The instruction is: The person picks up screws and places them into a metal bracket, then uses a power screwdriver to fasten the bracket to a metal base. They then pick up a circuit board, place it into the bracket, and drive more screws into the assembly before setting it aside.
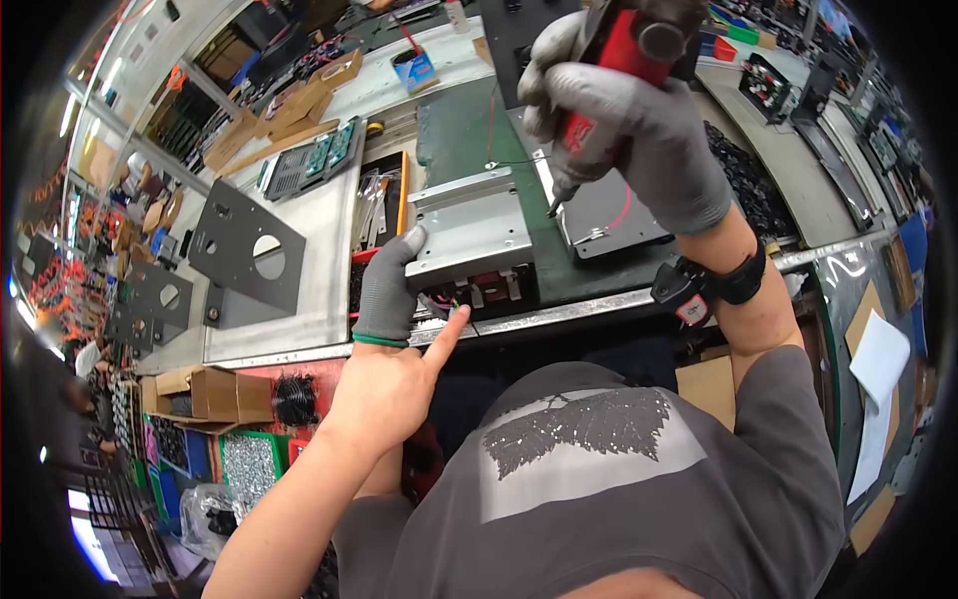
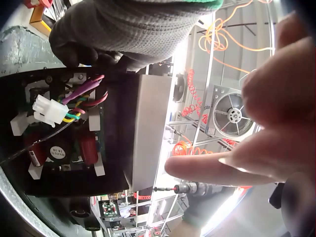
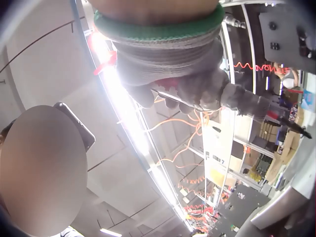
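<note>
My gloved left hand (image 1: 387, 285) grips the left side of a silver metal housing (image 1: 469, 235), its thumb on the top plate. In the left wrist view, the housing's open dark side shows a white plug connector (image 2: 49, 109) with coloured wires. My gloved right hand (image 1: 659, 135) holds a red power screwdriver (image 1: 599, 115) above the bench, its bit (image 1: 555, 203) pointing down to the right of the housing. Another person's bare hand (image 1: 384, 394) reaches in from the left. Its index finger points at the wires along the housing's front.
A dark metal panel (image 1: 609, 220) with a red wire lies right of the housing. Perforated dark brackets (image 1: 249, 245) stand on the left. Behind the housing's left side is an orange-edged bin (image 1: 379, 205) of metal parts. The bench's metal edge (image 1: 569, 309) runs along the front.
</note>
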Action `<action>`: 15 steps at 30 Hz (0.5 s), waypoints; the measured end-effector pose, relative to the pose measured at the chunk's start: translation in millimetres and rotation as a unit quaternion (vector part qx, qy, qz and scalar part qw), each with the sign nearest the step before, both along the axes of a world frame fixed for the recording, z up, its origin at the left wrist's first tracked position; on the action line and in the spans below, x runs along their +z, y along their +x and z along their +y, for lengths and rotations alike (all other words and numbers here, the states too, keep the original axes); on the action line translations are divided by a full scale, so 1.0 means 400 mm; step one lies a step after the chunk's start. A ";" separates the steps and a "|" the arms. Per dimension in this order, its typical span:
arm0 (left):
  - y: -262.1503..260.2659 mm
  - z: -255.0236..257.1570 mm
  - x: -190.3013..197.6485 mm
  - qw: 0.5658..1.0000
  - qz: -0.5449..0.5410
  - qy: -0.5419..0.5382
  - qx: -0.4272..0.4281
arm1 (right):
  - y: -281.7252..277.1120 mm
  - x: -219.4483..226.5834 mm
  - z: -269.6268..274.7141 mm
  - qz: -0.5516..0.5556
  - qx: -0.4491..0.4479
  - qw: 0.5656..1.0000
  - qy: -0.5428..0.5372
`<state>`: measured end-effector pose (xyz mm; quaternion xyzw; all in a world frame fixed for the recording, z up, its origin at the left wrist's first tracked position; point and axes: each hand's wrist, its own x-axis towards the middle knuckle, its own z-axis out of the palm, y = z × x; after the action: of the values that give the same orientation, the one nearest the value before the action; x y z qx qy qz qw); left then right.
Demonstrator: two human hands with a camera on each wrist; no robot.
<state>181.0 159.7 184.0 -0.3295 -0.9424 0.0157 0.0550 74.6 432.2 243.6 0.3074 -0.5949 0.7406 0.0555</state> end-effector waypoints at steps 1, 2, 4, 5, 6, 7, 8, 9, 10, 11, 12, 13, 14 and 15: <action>-0.006 0.004 0.001 1.000 -0.008 0.006 0.007 | 0.017 0.004 0.015 0.004 -0.035 0.999 -0.007; -0.012 0.007 0.002 1.000 -0.014 0.012 0.014 | 0.031 0.007 0.029 0.010 -0.069 0.997 -0.012; -0.017 0.008 -0.011 1.000 -0.007 0.023 -0.002 | 0.047 -0.009 0.082 -0.016 -0.090 0.996 0.025; -0.016 0.009 -0.017 1.000 -0.004 0.017 0.001 | 0.064 -0.016 0.094 -0.022 -0.086 0.996 0.016; -0.015 0.010 -0.020 1.000 -0.001 0.011 0.004 | 0.073 -0.030 0.117 -0.049 -0.109 0.992 0.044; -0.013 0.014 -0.015 1.000 0.003 -0.026 0.005 | 0.086 -0.041 0.127 -0.072 -0.114 0.990 0.046; -0.015 0.022 -0.024 1.000 0.003 -0.025 -0.001 | 0.101 -0.053 0.135 -0.097 -0.119 0.987 0.047; -0.020 0.032 -0.039 0.994 -0.004 0.103 0.026 | 0.109 -0.069 0.144 -0.119 -0.135 0.982 0.054; -0.029 0.045 -0.051 0.972 -0.013 0.231 0.049 | 0.120 -0.089 0.143 -0.151 -0.137 0.979 -0.003; -0.034 0.049 -0.064 0.932 -0.094 0.343 0.063 | 0.120 -0.116 0.160 -0.168 -0.134 0.977 -0.001; -0.043 0.044 -0.101 0.942 -0.069 0.320 0.079 | 0.126 -0.125 0.163 -0.165 -0.105 0.981 -0.012; -0.071 0.049 -0.125 0.850 -0.135 0.499 0.100 | 0.145 -0.131 0.161 -0.196 -0.126 0.972 -0.032; -0.069 0.070 -0.097 0.966 -0.171 0.131 0.143 | 0.142 -0.155 0.179 -0.217 -0.102 0.971 -0.025; -0.053 0.072 -0.071 0.937 -0.156 -0.259 0.173 | 0.148 -0.168 0.182 -0.232 -0.107 0.967 -0.019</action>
<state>159.9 188.3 155.5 -0.1625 -0.9448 0.2173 -0.1836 134.0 505.1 176.5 0.0602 -0.6068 0.7926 0.0008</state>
